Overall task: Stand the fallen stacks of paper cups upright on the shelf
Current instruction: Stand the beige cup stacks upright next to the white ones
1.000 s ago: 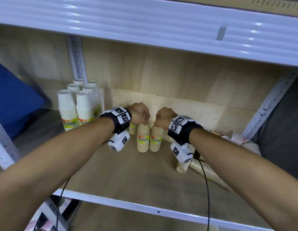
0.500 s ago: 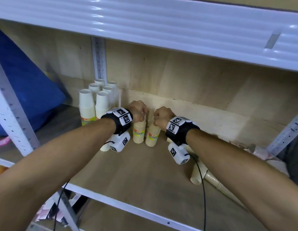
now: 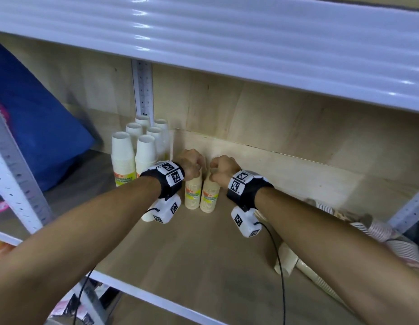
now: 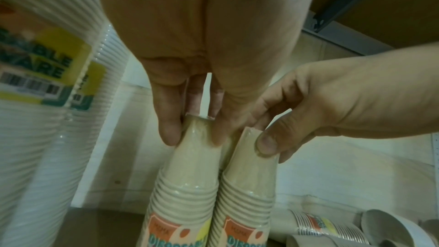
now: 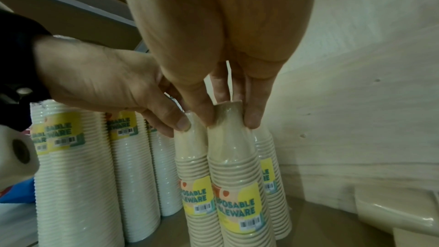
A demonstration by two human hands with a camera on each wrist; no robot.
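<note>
Both tan cup stacks have slid left along the shelf over the last second and now stand close to the white stacks at the back left, where a moment ago they stood well apart from that group. My left hand pinches the top of the left tan stack, fingers pressed on either side of the narrow upper cup, and my right hand pinches the top of the right tan stack the same way, fingers and thumb curled round its tip. The two stacks touch each other along their sides and look upright, bases down on the shelf board, with a third tan stack just behind them against the back wall. I judge this pair as good as placed: what remains for them is to let go gently, since tall, light stacks held only at the top can tip if I drag my fingers off sideways. The task is not finished, because more cup stacks lie on their sides at the right end of the shelf, under my right forearm, along with striped cups farther back in that corner.
</note>
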